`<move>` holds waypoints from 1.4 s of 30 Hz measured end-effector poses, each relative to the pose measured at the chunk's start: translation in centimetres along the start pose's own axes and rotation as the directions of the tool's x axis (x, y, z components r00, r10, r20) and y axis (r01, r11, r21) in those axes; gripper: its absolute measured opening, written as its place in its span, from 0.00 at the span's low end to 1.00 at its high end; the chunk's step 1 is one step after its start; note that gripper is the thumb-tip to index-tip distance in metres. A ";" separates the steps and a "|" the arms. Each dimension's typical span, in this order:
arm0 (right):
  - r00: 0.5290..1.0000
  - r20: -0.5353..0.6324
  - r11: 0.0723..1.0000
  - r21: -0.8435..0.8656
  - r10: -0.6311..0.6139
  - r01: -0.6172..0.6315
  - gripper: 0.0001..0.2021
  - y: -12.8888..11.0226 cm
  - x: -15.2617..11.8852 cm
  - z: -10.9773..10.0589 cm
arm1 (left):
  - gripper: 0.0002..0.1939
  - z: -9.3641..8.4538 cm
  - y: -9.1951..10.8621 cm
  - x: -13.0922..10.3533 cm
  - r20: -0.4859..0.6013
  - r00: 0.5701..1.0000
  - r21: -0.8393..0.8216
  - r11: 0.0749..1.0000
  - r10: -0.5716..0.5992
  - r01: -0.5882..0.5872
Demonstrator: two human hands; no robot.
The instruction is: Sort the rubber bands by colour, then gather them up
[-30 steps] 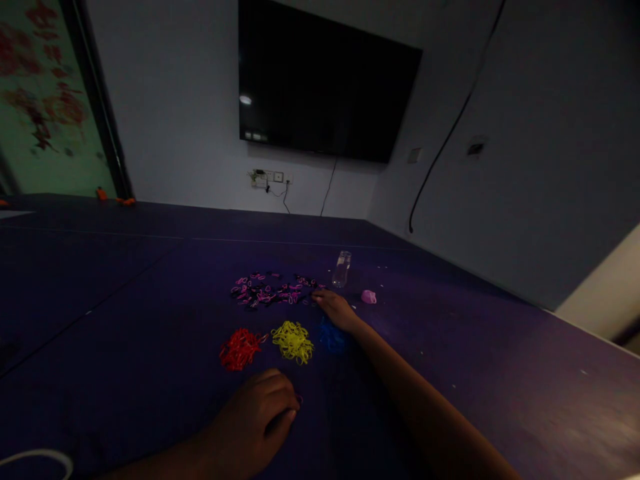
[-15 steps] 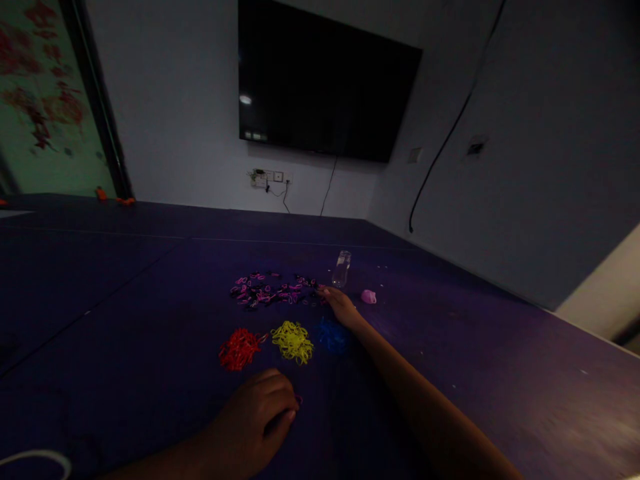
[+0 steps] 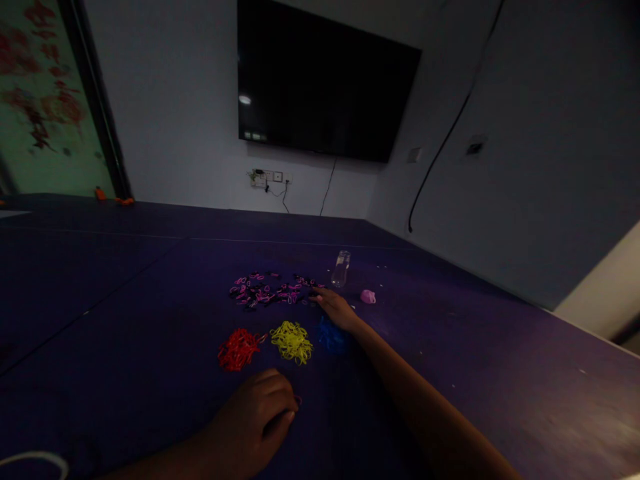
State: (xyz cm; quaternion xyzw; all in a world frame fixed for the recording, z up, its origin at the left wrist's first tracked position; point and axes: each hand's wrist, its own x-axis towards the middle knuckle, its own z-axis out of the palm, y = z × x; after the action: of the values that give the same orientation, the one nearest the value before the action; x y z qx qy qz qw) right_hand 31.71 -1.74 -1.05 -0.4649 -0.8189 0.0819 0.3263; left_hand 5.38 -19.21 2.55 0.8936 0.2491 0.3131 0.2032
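In the head view, a loose spread of pink and black rubber bands [image 3: 267, 293] lies on the dark purple surface. My right hand [image 3: 334, 308] reaches to its right edge, fingers stretched out and slightly apart over the bands. Closer in, my left hand [image 3: 265, 413] rests with its fingers curled and thumb near the fingertips. A pink rubber band [image 3: 299, 400] pokes out at those fingertips. Between the hands and the spread are piles of red rubber bands [image 3: 239, 349], yellow rubber bands [image 3: 292, 343] and blue rubber bands [image 3: 332, 335], the blue one partly under my right wrist.
Behind my right hand is a clear bottle [image 3: 341, 269], with a small pink object [image 3: 368, 297] to its right. A white curved thing [image 3: 35, 457] shows at the lower left. A large dark screen [image 3: 325, 80] hangs on the far wall.
My right hand has shifted slightly left over the edge of the pink and black bands, its fingers a little more spread. My left hand has stayed in place.
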 end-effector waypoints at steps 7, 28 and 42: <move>0.998 0.055 0.989 -0.142 0.040 -0.032 0.26 0.1 -0.1 0.2 | 0.08 0.0 -0.1 0.1 0.020 1.000 -0.002 1.000 0.008 -0.008; 0.999 -0.012 0.997 0.069 -0.034 0.034 0.26 0.1 0.0 0.3 | 0.08 0.1 -0.2 -0.1 0.010 1.000 0.011 1.000 0.026 -0.027; 0.970 -0.197 0.943 0.325 0.143 -0.073 0.29 -1.0 -0.1 -0.6 | 0.09 0.2 -0.6 -0.1 0.011 0.999 0.004 0.999 0.052 -0.052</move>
State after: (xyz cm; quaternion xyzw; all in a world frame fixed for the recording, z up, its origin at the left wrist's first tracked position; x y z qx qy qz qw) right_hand 31.41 -2.50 -0.19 -0.4572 -0.7279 0.1780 0.4791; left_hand 5.26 -18.86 2.00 0.9019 0.2252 0.3131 0.1942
